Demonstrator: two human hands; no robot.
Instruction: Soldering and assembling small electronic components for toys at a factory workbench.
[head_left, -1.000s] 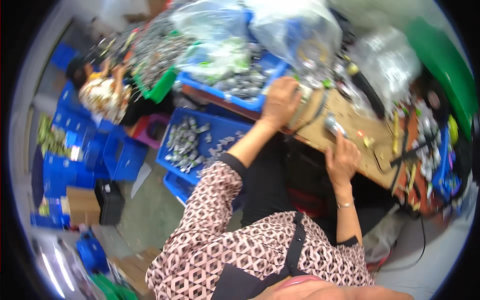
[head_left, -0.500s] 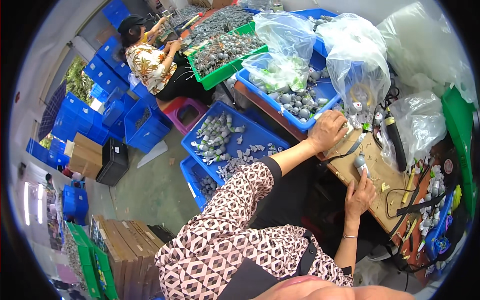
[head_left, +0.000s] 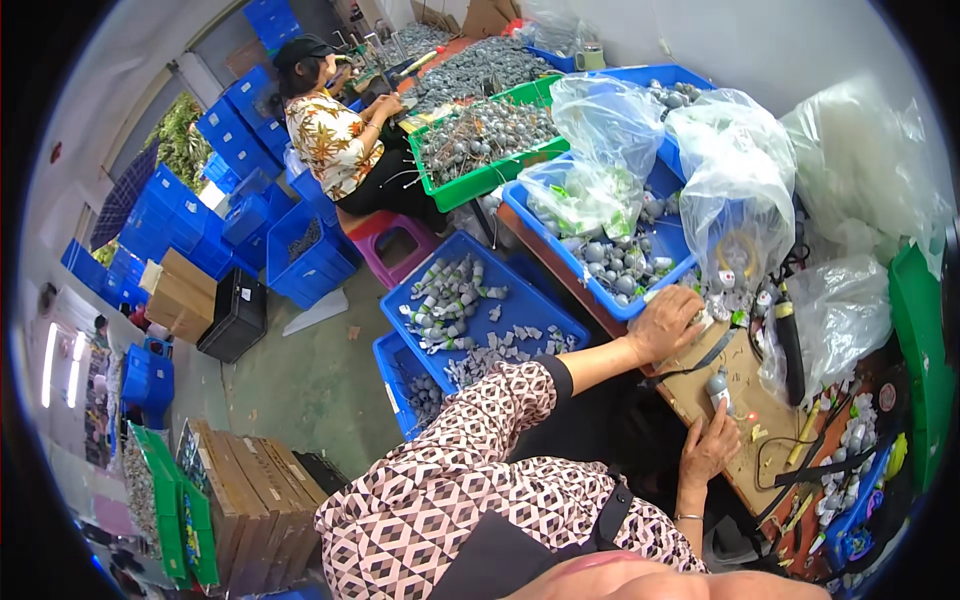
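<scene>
A small grey rounded piece with a white lower end (head_left: pixel 718 387) lies on the wooden board (head_left: pixel 690 385). My right hand (head_left: pixel 710 448) reaches it from the near side, its index fingertip touching the white end and its thumb held apart. At the board's far left edge, beside the corner of a blue tray (head_left: pixel 628 310), my left hand (head_left: pixel 668 322) has its fingers curled downward. Whatever is under those fingers is hidden, though something whitish shows near the fingertips. A dark strap (head_left: pixel 712 350) lies across the board between both hands.
Clear plastic bags (head_left: pixel 735 165) crowd the tray and bench back. A black-handled tool (head_left: pixel 788 345), a yellow stick (head_left: pixel 803 435) and cords lie at right. Blue trays of grey pieces (head_left: pixel 450 300) stand lower left. Farther off, a seated person (head_left: pixel 330 140) works by a green tray (head_left: pixel 455 190).
The whole view has shifted, so the bench and trays appear lower. Both hands stay at nearly the same places on the board. A small red light spot now shows near the grey piece.
</scene>
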